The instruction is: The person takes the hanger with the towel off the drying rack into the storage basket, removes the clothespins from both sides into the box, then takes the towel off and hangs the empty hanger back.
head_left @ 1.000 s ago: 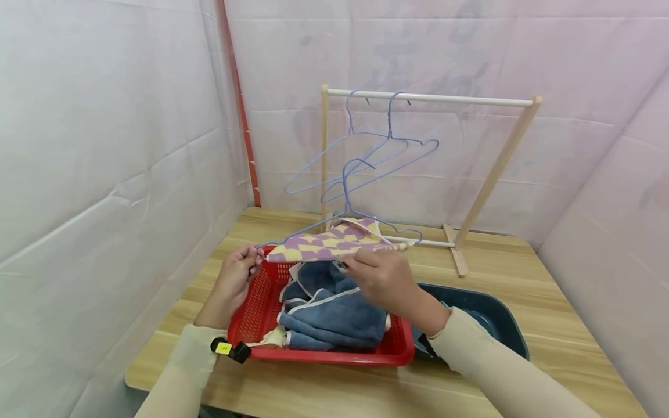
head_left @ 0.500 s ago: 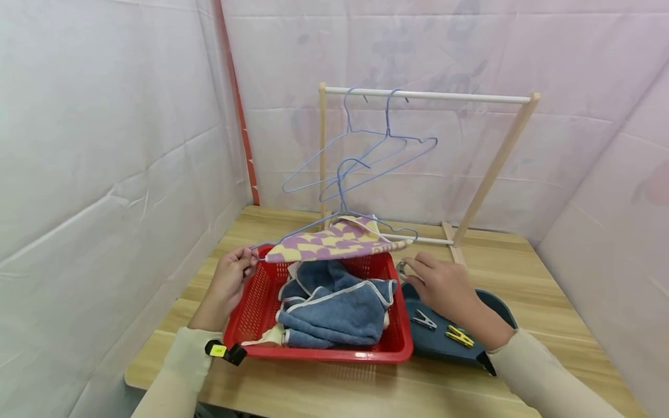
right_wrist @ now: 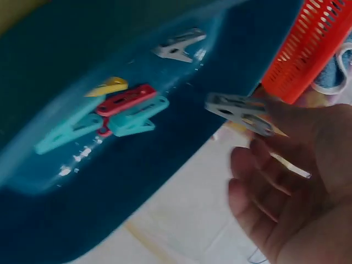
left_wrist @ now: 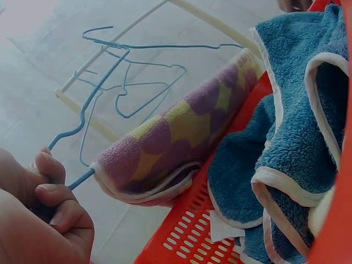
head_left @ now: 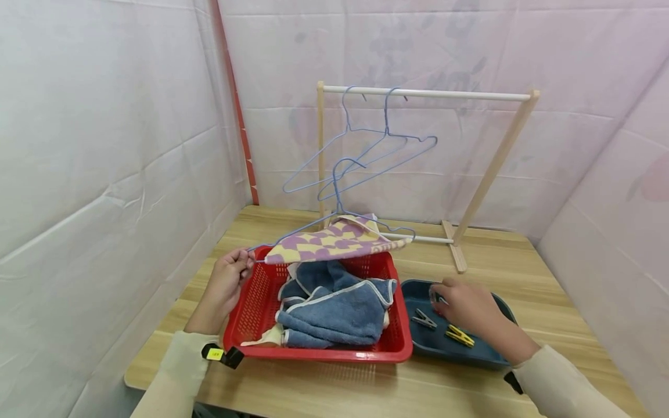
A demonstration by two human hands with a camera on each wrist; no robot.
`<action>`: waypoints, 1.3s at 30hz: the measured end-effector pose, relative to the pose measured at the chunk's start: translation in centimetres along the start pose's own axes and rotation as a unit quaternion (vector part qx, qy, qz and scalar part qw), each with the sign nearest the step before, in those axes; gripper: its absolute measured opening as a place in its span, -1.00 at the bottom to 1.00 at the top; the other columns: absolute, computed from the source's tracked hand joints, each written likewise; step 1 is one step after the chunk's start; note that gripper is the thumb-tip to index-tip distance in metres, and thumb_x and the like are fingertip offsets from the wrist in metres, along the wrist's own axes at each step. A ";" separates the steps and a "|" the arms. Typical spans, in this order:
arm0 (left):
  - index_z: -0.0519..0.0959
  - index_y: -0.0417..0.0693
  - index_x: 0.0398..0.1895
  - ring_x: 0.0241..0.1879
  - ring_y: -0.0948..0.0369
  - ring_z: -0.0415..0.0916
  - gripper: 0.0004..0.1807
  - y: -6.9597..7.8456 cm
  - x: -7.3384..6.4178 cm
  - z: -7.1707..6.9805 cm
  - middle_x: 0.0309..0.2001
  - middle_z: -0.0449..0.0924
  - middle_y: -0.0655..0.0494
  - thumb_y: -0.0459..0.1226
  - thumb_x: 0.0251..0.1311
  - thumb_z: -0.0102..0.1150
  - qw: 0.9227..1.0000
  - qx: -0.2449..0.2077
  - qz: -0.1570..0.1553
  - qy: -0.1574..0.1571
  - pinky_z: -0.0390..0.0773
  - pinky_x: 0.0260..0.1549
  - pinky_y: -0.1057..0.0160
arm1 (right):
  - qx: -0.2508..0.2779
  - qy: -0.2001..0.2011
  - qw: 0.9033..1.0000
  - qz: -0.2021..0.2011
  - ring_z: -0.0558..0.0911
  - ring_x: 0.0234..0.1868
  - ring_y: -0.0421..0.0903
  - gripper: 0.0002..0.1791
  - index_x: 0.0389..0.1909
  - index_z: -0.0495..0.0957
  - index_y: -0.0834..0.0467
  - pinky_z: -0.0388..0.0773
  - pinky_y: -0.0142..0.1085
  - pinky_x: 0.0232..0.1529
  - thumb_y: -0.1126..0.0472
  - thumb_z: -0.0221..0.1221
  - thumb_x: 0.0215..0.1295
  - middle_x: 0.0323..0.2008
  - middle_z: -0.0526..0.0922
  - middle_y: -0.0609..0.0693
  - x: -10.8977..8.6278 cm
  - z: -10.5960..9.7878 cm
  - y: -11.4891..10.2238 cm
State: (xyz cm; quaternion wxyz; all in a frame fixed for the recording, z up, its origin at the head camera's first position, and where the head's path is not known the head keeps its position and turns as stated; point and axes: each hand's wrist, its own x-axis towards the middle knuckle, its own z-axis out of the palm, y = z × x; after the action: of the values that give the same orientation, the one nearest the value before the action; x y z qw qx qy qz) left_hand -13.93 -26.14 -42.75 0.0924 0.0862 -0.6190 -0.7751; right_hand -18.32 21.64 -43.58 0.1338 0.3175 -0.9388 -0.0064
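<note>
My left hand grips the left corner of a blue wire hanger, held tilted above the red basket. Over the hanger's lower bar is draped a purple and yellow patterned towel; the left wrist view shows the towel folded around the bar, away from my fingers. My right hand is over the dark blue tray. In the right wrist view, thumb and finger pinch a grey clothespin. Several clothespins lie in the tray, among them a grey clothespin and a yellow clothespin.
The red basket holds a crumpled blue towel with white edging. Behind it stands a wooden rack with a white rail, from which two blue hangers hang. Fabric walls enclose the wooden table.
My right hand has moved from the towel's front edge to the right, over the tray, with the clothespin in its fingers. My left hand has kept hold of the hanger, which has shifted slightly left.
</note>
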 end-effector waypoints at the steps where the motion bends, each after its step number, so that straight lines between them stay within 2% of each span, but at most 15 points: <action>1: 0.48 -0.27 -0.24 -0.49 0.35 0.27 -0.72 0.0 0.0 0.0 -0.48 0.42 0.20 -0.29 0.57 -0.19 1.000 0.000 0.000 0.000 0.28 -0.48 0.46 | -0.001 -0.016 1.000 0.002 0.20 -0.70 -0.31 -0.72 -0.17 0.73 0.04 0.11 -0.39 -0.73 0.08 0.48 0.10 -0.47 0.51 -0.14 -0.2 0.2 0.1; 5: 0.48 -0.28 -0.26 -0.50 0.35 0.26 -0.71 0.0 -0.1 -0.2 -0.49 0.40 0.19 -0.29 0.57 -0.20 1.000 -0.002 0.003 -0.004 0.28 -0.49 0.46 | 0.003 -0.079 0.997 0.003 0.24 -0.69 -0.32 -0.79 -0.20 0.72 0.03 0.17 -0.40 -0.74 0.11 0.44 0.15 -0.47 0.54 -0.15 -0.7 1.0 0.4; 8: 0.48 -0.26 -0.26 -0.50 0.35 0.26 -0.71 0.0 -0.2 -0.3 -0.48 0.41 0.20 -0.29 0.57 -0.20 1.000 -0.007 0.003 -0.004 0.27 -0.49 0.46 | 0.010 -0.110 0.994 0.006 0.24 -0.69 -0.28 -0.75 -0.13 0.72 0.08 0.16 -0.39 -0.72 0.15 0.41 0.17 -0.45 0.59 -0.12 -0.8 1.2 0.5; 11: 0.49 -0.24 -0.28 -0.50 0.35 0.26 -0.72 0.0 -0.1 -0.3 -0.48 0.42 0.20 -0.30 0.56 -0.19 1.000 -0.009 0.002 0.001 0.25 -0.50 0.47 | 0.017 -0.129 0.991 0.010 0.24 -0.69 -0.25 -0.69 -0.06 0.71 0.12 0.16 -0.37 -0.72 0.16 0.40 0.16 -0.39 0.66 -0.05 -0.6 1.2 0.4; 14: 0.50 -0.21 -0.28 -0.48 0.36 0.28 -0.72 0.0 -0.1 -0.3 -0.46 0.43 0.21 -0.30 0.57 -0.19 1.000 -0.011 0.001 0.004 0.26 -0.48 0.48 | 0.019 -0.128 0.992 0.009 0.28 -0.68 -0.25 -0.64 -0.02 0.70 0.13 0.20 -0.37 -0.72 0.14 0.42 0.16 -0.32 0.69 -0.01 -0.1 1.0 0.3; 18: 0.51 -0.19 -0.27 -0.45 0.36 0.31 -0.72 0.0 -0.1 -0.3 -0.45 0.45 0.20 -0.29 0.57 -0.19 1.000 -0.016 -0.001 0.007 0.29 -0.47 0.49 | 0.019 -0.105 0.994 0.001 0.37 -0.63 -0.26 -0.61 -0.01 0.69 0.12 0.26 -0.37 -0.72 0.09 0.44 0.15 -0.28 0.72 0.00 1.2 0.5 -0.2; 23: 0.52 -0.11 -0.33 -0.47 0.36 0.30 -0.71 0.1 -0.1 -0.3 -0.46 0.44 0.20 -0.30 0.57 -0.17 1.000 -0.021 -0.002 0.006 0.27 -0.48 0.48 | 0.044 -0.072 0.996 0.008 0.51 -0.52 -0.22 -0.63 0.00 0.69 0.12 0.42 -0.36 -0.61 0.09 0.42 0.19 -0.32 0.68 -0.01 3.4 -0.5 -1.2; 27: 0.52 -0.13 -0.32 -0.47 0.35 0.29 -0.71 0.0 -0.1 -0.3 -0.47 0.43 0.19 -0.30 0.57 -0.17 1.000 -0.017 -0.003 0.008 0.28 -0.48 0.48 | 0.045 0.007 0.999 -0.020 0.60 -0.48 -0.17 -0.64 -0.03 0.71 0.11 0.47 -0.37 -0.58 0.06 0.43 0.19 -0.33 0.67 -0.01 5.6 -1.0 -2.6; 31: 0.51 -0.18 -0.30 -0.47 0.36 0.30 -0.73 -0.1 0.0 -0.3 -0.46 0.44 0.20 -0.29 0.56 -0.16 1.000 -0.011 -0.002 0.010 0.28 -0.49 0.48 | 0.033 0.079 0.994 -0.070 0.66 -0.42 -0.13 -0.62 -0.03 0.71 0.11 0.54 -0.36 -0.55 0.05 0.45 0.17 -0.27 0.69 0.03 8.1 -1.6 -4.6; 35: 0.51 -0.16 -0.33 -0.49 0.35 0.29 -0.72 -0.1 0.1 -0.2 -0.47 0.44 0.20 -0.30 0.56 -0.15 1.000 -0.012 0.003 0.006 0.27 -0.50 0.47 | 0.036 0.102 0.989 -0.101 0.69 -0.37 -0.09 -0.61 -0.01 0.70 0.11 0.63 -0.30 -0.47 0.02 0.44 0.19 -0.18 0.70 0.06 10.5 -2.3 -7.0; 39: 0.49 -0.17 -0.32 -0.49 0.34 0.26 -0.73 -0.3 0.2 -0.2 -0.48 0.40 0.19 -0.29 0.56 -0.16 1.000 -0.006 0.001 0.004 0.28 -0.49 0.45 | 0.041 0.106 0.988 -0.107 0.65 -0.43 -0.08 -0.69 -0.05 0.72 0.06 0.53 -0.32 -0.58 0.01 0.39 0.25 -0.19 0.69 0.06 12.9 -2.6 -9.2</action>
State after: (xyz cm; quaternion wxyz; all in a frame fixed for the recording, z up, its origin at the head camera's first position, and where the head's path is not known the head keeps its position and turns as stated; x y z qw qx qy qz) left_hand -14.06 -26.28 -43.06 0.0965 0.0882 -0.6137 -0.7786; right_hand -22.04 6.76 -38.82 0.2175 0.4206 -0.8793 0.0512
